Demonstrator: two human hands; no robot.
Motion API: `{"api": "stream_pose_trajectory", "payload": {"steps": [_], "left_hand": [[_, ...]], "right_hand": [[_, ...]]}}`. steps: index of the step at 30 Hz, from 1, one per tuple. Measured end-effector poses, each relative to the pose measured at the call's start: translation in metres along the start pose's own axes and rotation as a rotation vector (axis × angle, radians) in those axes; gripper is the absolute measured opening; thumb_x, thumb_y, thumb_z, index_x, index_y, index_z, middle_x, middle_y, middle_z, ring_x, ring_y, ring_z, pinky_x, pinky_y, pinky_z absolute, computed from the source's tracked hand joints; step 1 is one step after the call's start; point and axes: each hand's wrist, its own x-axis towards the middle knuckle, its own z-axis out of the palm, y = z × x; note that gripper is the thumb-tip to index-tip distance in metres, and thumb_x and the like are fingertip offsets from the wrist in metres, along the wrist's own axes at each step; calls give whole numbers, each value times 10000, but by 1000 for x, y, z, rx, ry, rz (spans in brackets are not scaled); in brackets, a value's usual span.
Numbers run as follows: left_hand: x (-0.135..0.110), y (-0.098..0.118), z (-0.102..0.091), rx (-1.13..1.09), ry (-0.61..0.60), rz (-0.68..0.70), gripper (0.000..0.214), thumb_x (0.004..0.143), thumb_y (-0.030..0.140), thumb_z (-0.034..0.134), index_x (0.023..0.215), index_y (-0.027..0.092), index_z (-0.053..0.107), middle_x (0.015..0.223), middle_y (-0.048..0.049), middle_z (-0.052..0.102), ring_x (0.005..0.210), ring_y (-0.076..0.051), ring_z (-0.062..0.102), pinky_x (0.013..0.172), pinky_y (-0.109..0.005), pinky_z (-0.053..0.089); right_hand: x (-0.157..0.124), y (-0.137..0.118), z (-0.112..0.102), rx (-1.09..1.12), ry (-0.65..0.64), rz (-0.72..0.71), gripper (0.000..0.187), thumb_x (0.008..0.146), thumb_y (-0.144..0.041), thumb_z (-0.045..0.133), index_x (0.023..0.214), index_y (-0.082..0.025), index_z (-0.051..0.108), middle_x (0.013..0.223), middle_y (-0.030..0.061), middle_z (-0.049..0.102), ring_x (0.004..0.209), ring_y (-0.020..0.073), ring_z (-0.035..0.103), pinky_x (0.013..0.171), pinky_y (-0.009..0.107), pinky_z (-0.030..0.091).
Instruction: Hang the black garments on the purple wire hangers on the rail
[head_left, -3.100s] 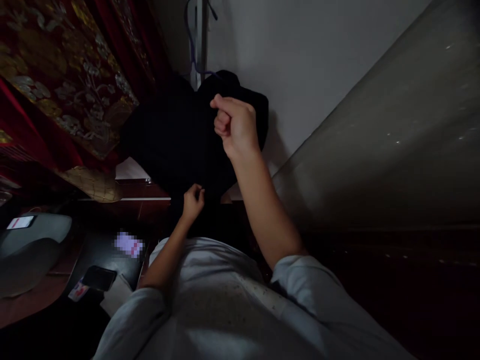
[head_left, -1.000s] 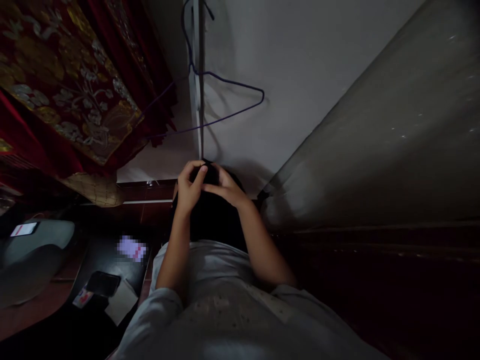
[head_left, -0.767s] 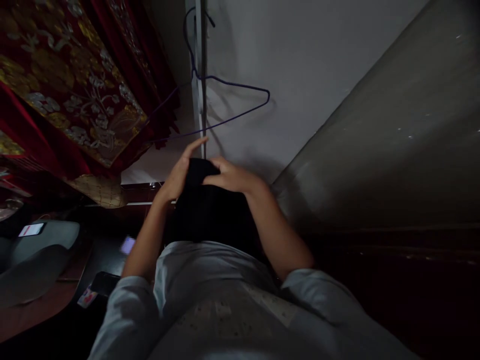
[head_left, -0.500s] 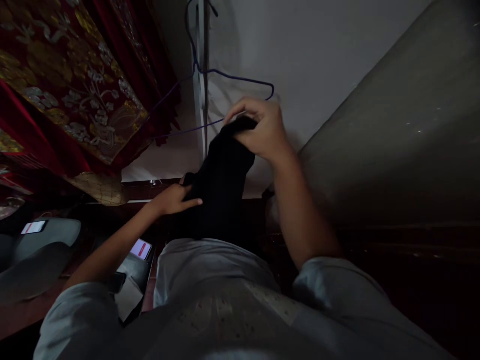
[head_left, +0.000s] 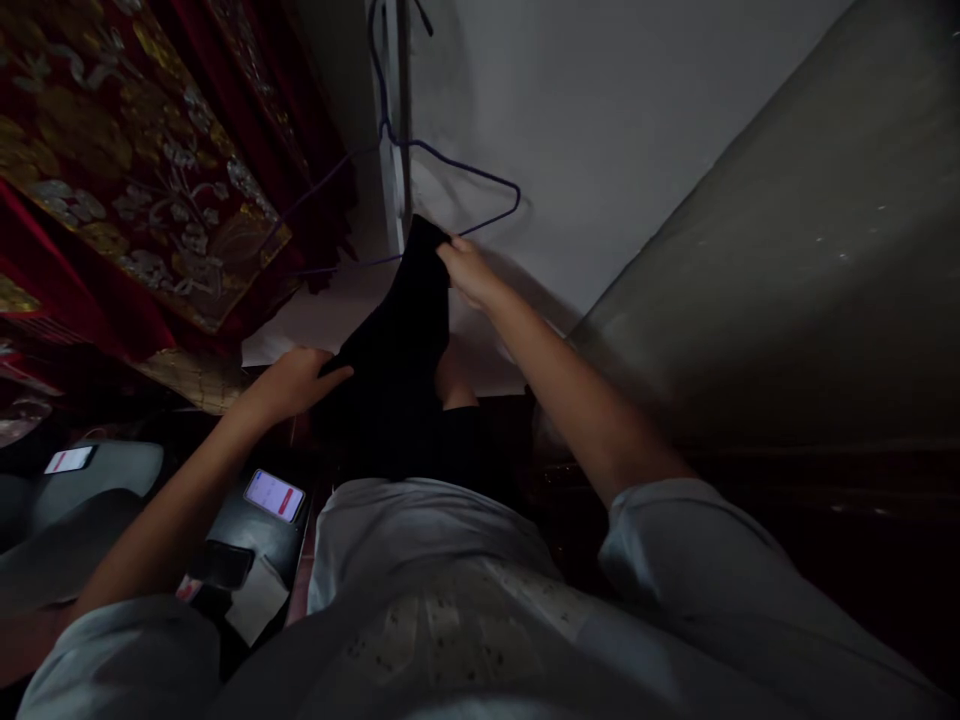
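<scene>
A black cloth garment (head_left: 401,320) is stretched between my hands in front of my waist; its exact kind is too dark to make out. My right hand (head_left: 466,268) pinches its upper end, close to the hanger's lower bar. Lower down on the left, my left hand (head_left: 296,382) grips another edge, the thumb lying along the cloth. Behind the garment a thin purple wire hanger (head_left: 465,170) hangs at a narrow metal upright, with nothing on the part of it that shows. The garment covers a piece of its lower bar.
Red cloth with gold and silver embroidery (head_left: 180,190) hangs at the left. A lit phone (head_left: 274,496) and a dark phone-like object (head_left: 225,565) lie on a grey seat; another phone (head_left: 69,460) is farther left. A large greyish covered surface (head_left: 787,270) slants along the right.
My right hand has moved down and left, pulling the garment's top end left and straighter. My left hand has moved left and slightly up, spreading the cloth wider. The hanger has shifted slightly.
</scene>
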Motion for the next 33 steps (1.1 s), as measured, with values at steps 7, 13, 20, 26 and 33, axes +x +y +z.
{"api": "stream_pose_trajectory", "payload": {"steps": [7,13,20,26,33], "left_hand": [[23,-39,-19,107,130,-77,365,879,507,637,674,205,636,772,-106,657,778,-294,678,825,-414,525],[53,-16,-51,-132,462,255,221,818,366,747,810,178,630,1205,-125,641,1254,-361,596,1077,-497,469],[110,12,-74,-377,524,263,204,932,142,573,1130,109,614,1089,-67,708,1098,-241,667,1040,-442,488],[108,28,-83,-333,487,202,245,935,25,520,1120,86,668,878,-14,708,927,-175,663,982,-333,516],[95,28,-88,-182,594,205,301,888,-57,521,1098,63,701,1031,-13,702,1053,-178,630,1055,-347,462]], "right_hand": [[-8,-42,-50,-369,-89,-216,385,775,-106,735,520,-174,454,511,-49,307,542,65,291,451,192,195],[-13,-45,-45,-383,-81,-233,432,808,-98,701,512,-176,396,526,-47,268,530,54,267,454,197,165],[-33,-38,-49,-480,-155,-372,238,931,-178,613,695,-183,587,671,-19,536,666,116,508,617,219,397],[8,-53,-102,-451,336,-563,552,816,44,584,1330,-158,597,1419,140,618,1179,163,626,987,292,469],[33,-56,-119,-504,167,-314,196,892,-42,599,853,-117,776,902,101,770,791,96,670,797,282,485]]}}
